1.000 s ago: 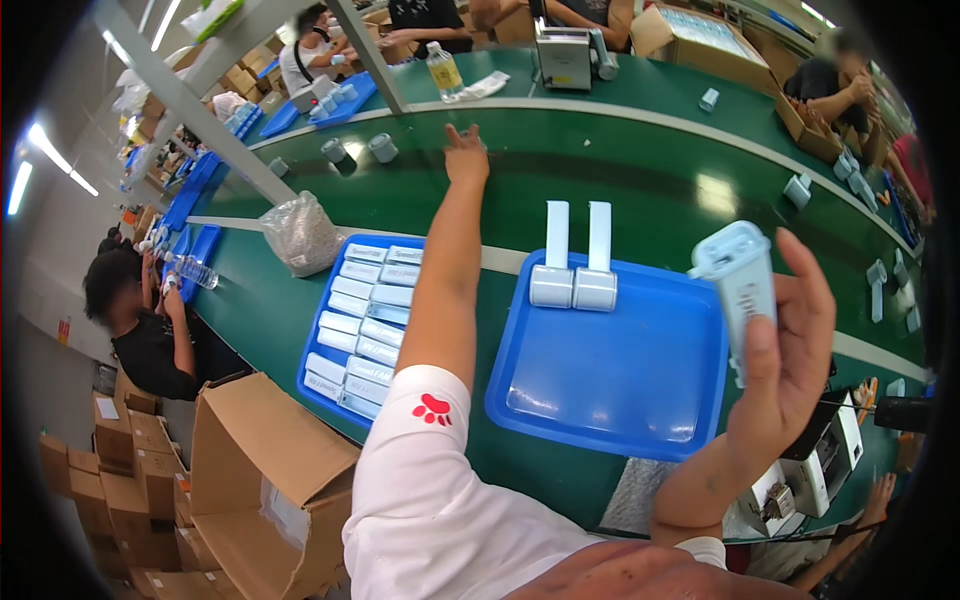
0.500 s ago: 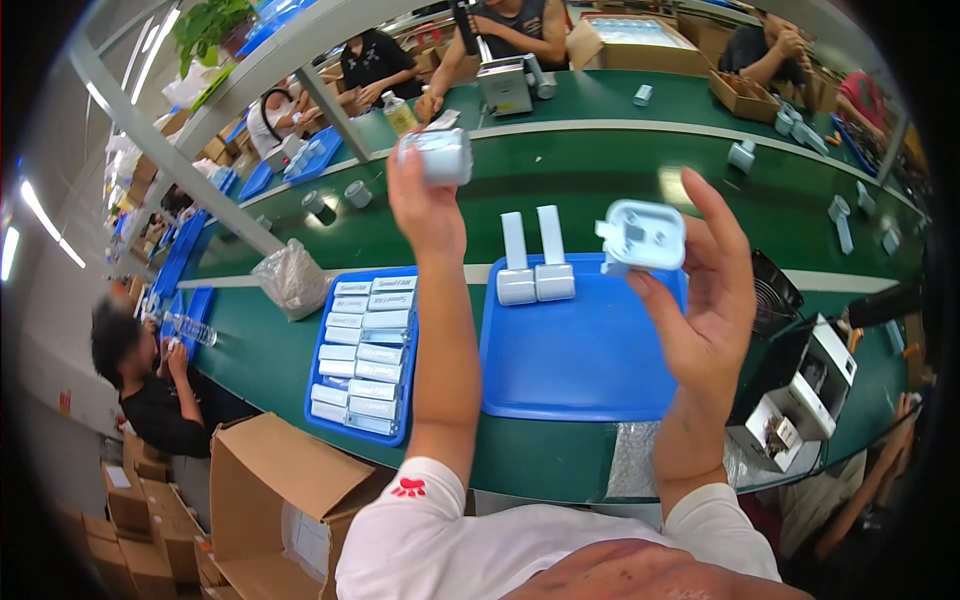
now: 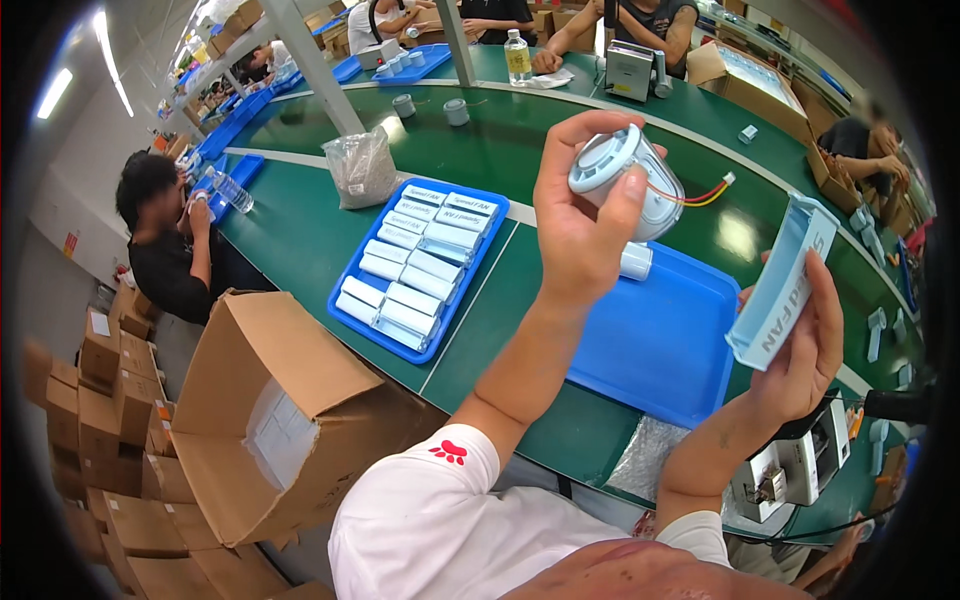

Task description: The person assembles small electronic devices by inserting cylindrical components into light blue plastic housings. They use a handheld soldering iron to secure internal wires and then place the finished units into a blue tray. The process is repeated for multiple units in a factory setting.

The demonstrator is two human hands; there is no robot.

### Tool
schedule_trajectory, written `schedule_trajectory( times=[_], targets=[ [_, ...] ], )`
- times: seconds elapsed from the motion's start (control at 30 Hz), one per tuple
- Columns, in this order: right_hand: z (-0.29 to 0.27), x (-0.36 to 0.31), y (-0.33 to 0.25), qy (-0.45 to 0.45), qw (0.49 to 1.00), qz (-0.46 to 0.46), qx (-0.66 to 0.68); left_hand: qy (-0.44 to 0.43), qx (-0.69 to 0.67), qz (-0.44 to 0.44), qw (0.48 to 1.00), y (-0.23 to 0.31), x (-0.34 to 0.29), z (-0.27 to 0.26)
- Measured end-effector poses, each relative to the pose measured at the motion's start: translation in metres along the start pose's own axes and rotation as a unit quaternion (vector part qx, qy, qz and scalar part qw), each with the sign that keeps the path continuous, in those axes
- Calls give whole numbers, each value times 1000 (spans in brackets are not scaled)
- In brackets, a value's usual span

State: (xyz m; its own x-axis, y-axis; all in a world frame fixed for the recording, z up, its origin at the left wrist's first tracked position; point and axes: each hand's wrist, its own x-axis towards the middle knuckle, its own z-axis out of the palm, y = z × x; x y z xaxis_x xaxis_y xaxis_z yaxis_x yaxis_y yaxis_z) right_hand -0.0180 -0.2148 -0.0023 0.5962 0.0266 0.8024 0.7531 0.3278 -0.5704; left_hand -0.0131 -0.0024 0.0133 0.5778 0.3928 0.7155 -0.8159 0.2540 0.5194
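My left hand [image 3: 578, 235] is raised above the table, its fingers and thumb closed around a pale-blue round fan housing [image 3: 660, 212]. Thin red and yellow wires [image 3: 706, 198] with a small white connector stick out from the housing to the right. Farther right, my right hand [image 3: 803, 365] grips a long pale-blue casing [image 3: 785, 285] with dark lettering on its side, tilted and apart from the housing. Below and between the hands lies a blue tray [image 3: 640, 345]. A pale cylindrical piece [image 3: 636, 262] shows in it, partly hidden behind my left hand.
A second blue tray [image 3: 400, 348] holds rows of pale-blue casings. Beyond it stands a clear plastic bag [image 3: 360, 170]. An open cardboard box [image 3: 300, 350] is at left, bubble wrap [image 3: 645, 455] at the near edge, a black-and-white device [image 3: 822, 450] at right. Co-workers sit around.
The view has swung left. My left hand has turned the housing, so its wires now show. The casing in my right hand has turned from end-on to its long lettered side.
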Motion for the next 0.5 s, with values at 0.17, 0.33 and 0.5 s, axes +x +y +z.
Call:
schedule_trajectory(
  times=[0.17,0.33,0.5],
  targets=[
    [13,-6,1,8,995,-63,-78,11,29,0,1000,3,-1,1],
    [3,6,6,57,995,-76,-6,-47,13,-34,998,-1,0,4],
    [6,9,5,139,974,66,166,-86,-15,-60,994,-2,-8,14]
  ],
)
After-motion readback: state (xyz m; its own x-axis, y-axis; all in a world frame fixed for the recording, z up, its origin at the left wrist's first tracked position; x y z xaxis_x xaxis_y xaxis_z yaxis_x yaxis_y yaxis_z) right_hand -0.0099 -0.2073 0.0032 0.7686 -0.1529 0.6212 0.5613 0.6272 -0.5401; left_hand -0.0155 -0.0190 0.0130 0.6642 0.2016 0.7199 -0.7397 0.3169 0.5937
